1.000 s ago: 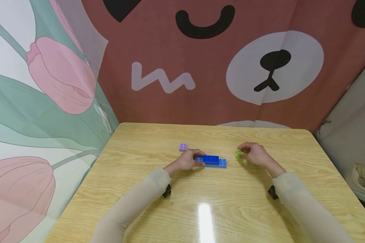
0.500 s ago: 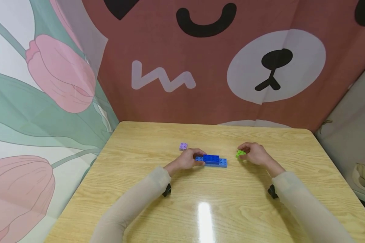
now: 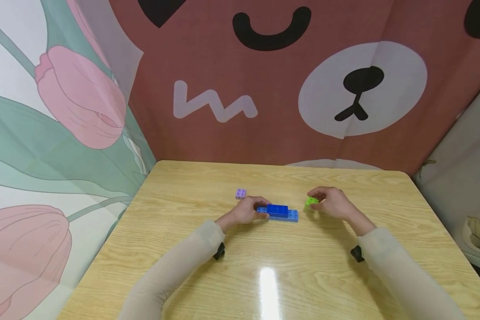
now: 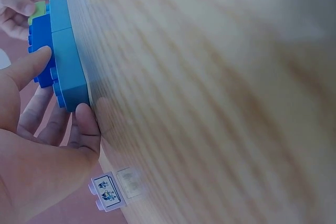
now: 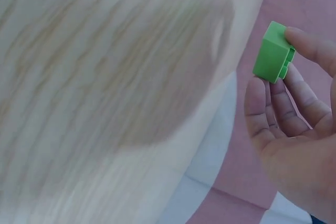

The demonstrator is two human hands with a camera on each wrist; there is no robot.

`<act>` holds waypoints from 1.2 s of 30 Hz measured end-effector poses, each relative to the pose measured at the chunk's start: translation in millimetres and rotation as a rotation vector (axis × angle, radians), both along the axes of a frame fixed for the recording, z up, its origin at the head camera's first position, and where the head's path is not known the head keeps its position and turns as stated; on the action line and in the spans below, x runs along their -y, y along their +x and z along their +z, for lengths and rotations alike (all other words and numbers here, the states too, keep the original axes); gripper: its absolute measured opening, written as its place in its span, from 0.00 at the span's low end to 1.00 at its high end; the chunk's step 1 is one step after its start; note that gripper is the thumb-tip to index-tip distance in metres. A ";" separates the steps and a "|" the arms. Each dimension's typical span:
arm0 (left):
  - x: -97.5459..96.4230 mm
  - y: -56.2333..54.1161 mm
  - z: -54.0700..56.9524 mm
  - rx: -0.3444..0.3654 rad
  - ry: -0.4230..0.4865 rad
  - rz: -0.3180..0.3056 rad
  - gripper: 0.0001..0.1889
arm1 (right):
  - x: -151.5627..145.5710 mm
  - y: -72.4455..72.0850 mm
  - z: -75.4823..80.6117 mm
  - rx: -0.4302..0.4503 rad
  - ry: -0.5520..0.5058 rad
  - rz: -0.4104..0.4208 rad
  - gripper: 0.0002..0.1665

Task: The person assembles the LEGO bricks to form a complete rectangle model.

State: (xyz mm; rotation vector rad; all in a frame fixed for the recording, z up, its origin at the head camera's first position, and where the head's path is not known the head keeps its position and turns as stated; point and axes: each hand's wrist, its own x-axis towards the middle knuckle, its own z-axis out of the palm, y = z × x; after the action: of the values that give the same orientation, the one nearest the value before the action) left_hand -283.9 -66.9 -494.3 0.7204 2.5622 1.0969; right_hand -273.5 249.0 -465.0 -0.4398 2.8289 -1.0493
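A dark blue toy brick [image 3: 278, 210] sits on top of two light blue bricks [image 4: 66, 56] joined end to end on the table. My left hand [image 3: 248, 210] holds this stack at its left end, thumb against the dark blue brick and fingers on the far side. To the right of the stack, my right hand [image 3: 335, 203] pinches a small lime green brick [image 5: 273, 53] between thumb and fingers. In the right wrist view the green brick is held above the tabletop, its studs turned toward the palm.
A light purple brick [image 3: 241, 194] with a printed side lies behind the left hand on the wooden table [image 3: 208, 284]. A red-brown cloth with a bear face [image 3: 208, 142] hangs behind the table's far edge.
My right hand has raised the green brick off the table and shifted it slightly left toward the blue stack. The left hand and the stack stay in place.
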 end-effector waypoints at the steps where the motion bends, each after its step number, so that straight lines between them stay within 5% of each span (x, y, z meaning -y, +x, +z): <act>1: 0.0 0.1 -0.1 0.000 -0.003 0.000 0.19 | 2.0 1.1 1.5 -0.005 -0.002 0.006 0.24; 21: 0.4 0.0 -0.2 -0.002 0.004 0.000 0.19 | 32.7 10.2 5.5 -0.002 -0.074 0.159 0.21; 36: -0.9 -0.7 -0.7 0.013 0.005 0.013 0.19 | 44.5 7.3 -5.2 0.021 -0.077 0.182 0.21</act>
State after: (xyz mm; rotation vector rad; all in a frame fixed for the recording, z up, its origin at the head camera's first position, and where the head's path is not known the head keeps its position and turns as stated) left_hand -284.6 -66.0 -495.1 0.6968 2.5578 1.1082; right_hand -266.2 204.6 -470.2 -0.6749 2.6759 -1.1214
